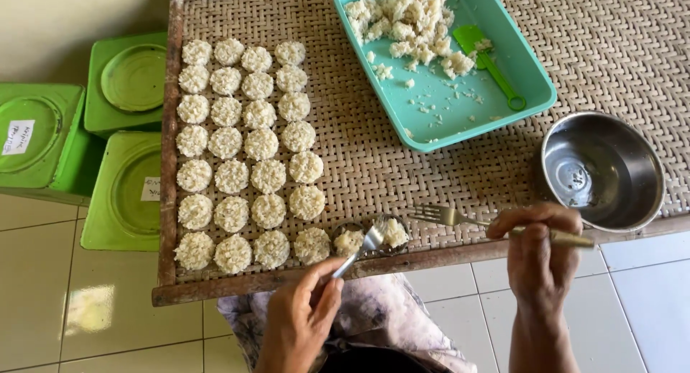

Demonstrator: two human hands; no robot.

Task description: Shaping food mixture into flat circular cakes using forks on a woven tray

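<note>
A large woven bamboo tray [575, 35] with a wooden frame fills most of the view, seen from above. To its left on the tiled floor stand three green square tins [122, 193]. On the tray, a teal plastic tub [535, 78] holds a heap of cooked rice and a green scoop [489, 60]. A steel bowl [602, 170] sits at the right edge. Rows of round rice cakes [244, 154] cover the tray's left part. The left hand [298, 323] pinches a fork [363, 247] over rice in a small round mould [370, 236] at the near edge. The right hand [539, 254] grips another fork [449, 216], tines lying on the weave.
</note>
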